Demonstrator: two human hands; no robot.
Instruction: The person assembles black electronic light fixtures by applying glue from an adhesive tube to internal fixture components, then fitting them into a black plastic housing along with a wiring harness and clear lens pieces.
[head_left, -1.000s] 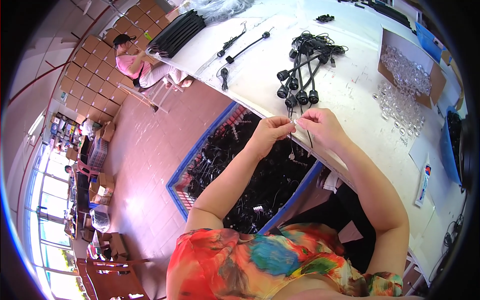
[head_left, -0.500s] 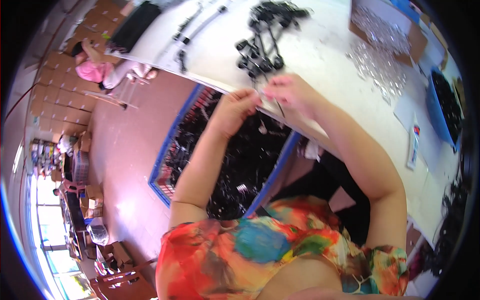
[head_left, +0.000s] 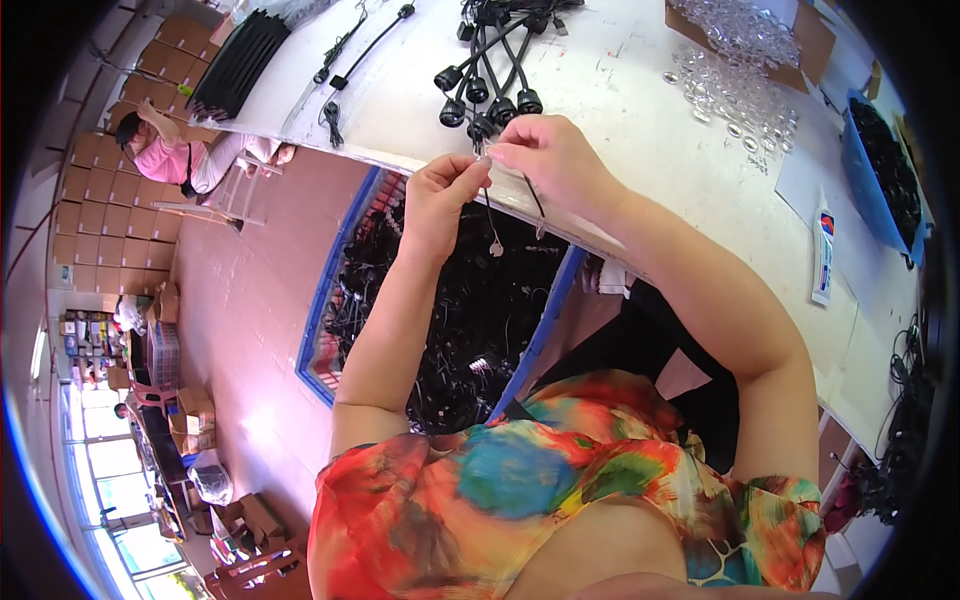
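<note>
White tabletop (head_left: 620,110). Below near edge, blue-rimmed crate (head_left: 316,328) of black parts (head_left: 480,300). Close to that edge, bunch of black socket cables (head_left: 478,90). Left hand (head_left: 438,195) and right hand (head_left: 560,160) together over edge, both pinched on small pale piece (head_left: 484,153); thin black wire (head_left: 490,212) dangling.

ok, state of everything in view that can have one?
Bare left hand: pinching small pale piece
Bare right hand: closed against that piece
Black round-socketed cables: bunched on white table
Blue-rimmed crate: open, heaped with black wiring
Brown cardboard box: open, holding clear pieces
Blue plastic bin: open, black parts inside
White tube: flat, cap unclear
</note>
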